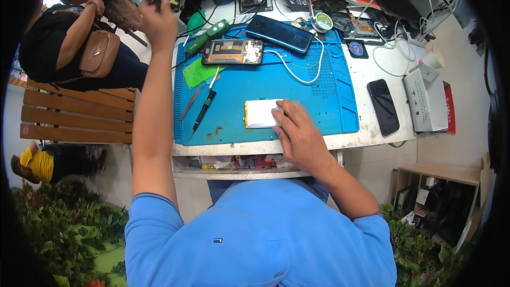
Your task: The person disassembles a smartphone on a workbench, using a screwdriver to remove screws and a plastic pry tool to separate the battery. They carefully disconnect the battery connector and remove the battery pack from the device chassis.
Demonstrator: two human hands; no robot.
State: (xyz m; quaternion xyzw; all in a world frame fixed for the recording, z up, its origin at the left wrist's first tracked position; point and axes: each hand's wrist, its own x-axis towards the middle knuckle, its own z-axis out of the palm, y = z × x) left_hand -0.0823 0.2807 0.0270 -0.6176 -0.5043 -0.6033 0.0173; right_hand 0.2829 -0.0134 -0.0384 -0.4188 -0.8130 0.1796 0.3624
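A flat silver battery [260, 114] with a yellow left edge lies on the blue work mat [228, 95]. My right hand [298, 133] grips its right end, fingertips on top and thumb by the lower edge. Raised at the upper left, well away from the mat, my left hand [158, 24] has its fingers closed around a small yellow and black thing [162, 1] too blurred to name. Behind the battery rests an opened phone [232, 52] with its inner parts showing. A black and green screwdriver [204, 112] and metal tweezers [192, 101] lie left of the battery.
A green-handled tool [207, 37], a dark blue phone [279, 34] and a white cable [297, 78] occupy the mat's far part. To the right are a black phone [382, 107] and a white box [425, 98]. An open drawer [239, 162] sits below the table edge. People stand at left.
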